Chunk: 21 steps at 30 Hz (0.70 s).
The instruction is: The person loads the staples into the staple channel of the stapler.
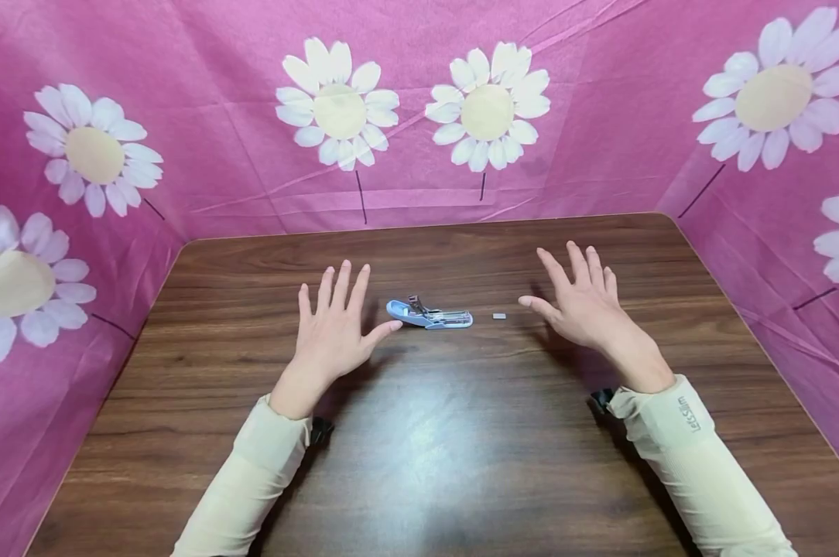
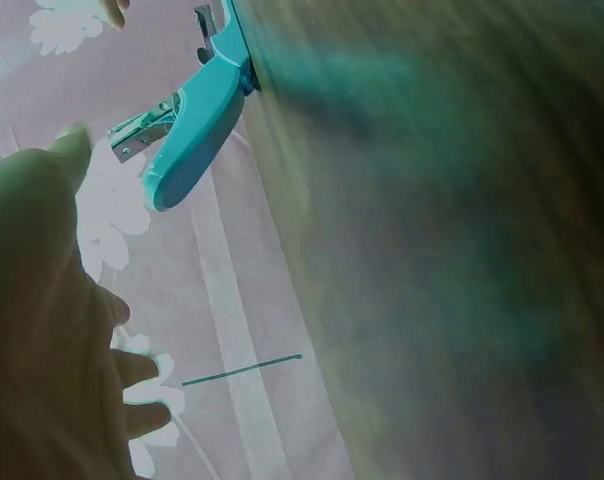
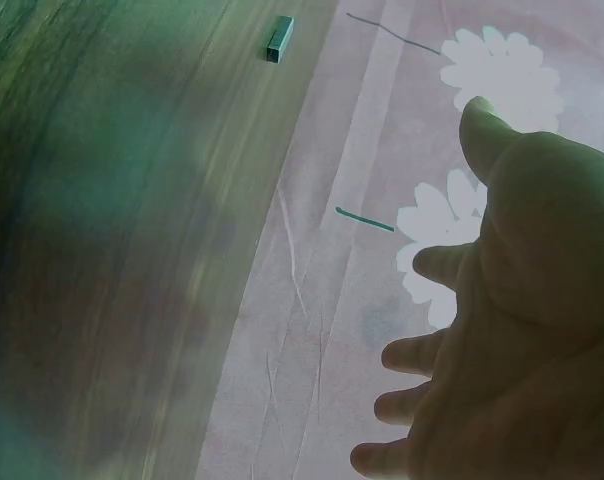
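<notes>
A light blue stapler (image 1: pixel 431 315) lies on the table with its top swung far open, showing the metal magazine inside. Just right of it is a small strip of staples (image 1: pixel 499 316), also seen as a short metal block (image 3: pixel 280 40) in the right wrist view. My left hand (image 1: pixel 332 333) hovers left of the stapler, fingers spread, thumb near the stapler's blue end. In the left wrist view the stapler (image 2: pixel 197 130) stands apart from the thumb. Over the table to the right of the staples, my right hand (image 1: pixel 583 305) has its fingers spread and holds nothing.
The brown wooden table (image 1: pixel 419 464) extends around both hands, with a bright glare in the middle. A pink cloth (image 1: pixel 419 209) printed with white daisies rises along its back and sides. Dark wrist straps show under both sleeves.
</notes>
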Tool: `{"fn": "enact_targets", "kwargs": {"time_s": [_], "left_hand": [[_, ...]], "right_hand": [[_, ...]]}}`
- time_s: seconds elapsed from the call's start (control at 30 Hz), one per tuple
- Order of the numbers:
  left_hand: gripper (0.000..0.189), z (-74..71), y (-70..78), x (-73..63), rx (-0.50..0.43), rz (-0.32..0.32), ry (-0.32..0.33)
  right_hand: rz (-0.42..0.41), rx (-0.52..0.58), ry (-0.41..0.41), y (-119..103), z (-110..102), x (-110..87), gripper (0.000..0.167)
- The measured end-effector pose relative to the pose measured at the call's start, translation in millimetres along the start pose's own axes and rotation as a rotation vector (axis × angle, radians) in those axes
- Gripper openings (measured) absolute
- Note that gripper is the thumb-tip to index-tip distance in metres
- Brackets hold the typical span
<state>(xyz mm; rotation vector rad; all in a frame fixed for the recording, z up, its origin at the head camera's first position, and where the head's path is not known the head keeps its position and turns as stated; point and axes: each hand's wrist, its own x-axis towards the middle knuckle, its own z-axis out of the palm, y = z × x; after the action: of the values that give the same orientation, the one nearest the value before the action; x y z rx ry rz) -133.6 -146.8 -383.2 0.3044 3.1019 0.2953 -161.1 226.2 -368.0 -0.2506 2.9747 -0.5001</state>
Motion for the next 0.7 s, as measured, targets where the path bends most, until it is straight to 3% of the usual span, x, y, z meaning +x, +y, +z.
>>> {"fn": "enact_targets", "kwargs": {"time_s": [0.13,0.37,0.57,0.7], "left_hand": [[0.098,-1.9,2.4,0.9,-0.006,0.026,-0.014],[0.102,-0.8,4.6,5.4,-0.026,0.064,0.007],[0.106,1.7,3.1,9.4,-0.05,0.145,0.074],[0.099,2.4,3.4,13.7,-0.084,0.173,0.1]], "right_hand": [[-0.051,0.012,0.053,0.3,0.9,0.5,0.084],[-0.225,0.054,0.168,3.7,4.1,3.4,0.069],[-0.324,0.075,0.155,5.5,3.9,8.1,0.066],[-0.371,0.084,0.161,5.3,4.7,10.3,0.061]]}}
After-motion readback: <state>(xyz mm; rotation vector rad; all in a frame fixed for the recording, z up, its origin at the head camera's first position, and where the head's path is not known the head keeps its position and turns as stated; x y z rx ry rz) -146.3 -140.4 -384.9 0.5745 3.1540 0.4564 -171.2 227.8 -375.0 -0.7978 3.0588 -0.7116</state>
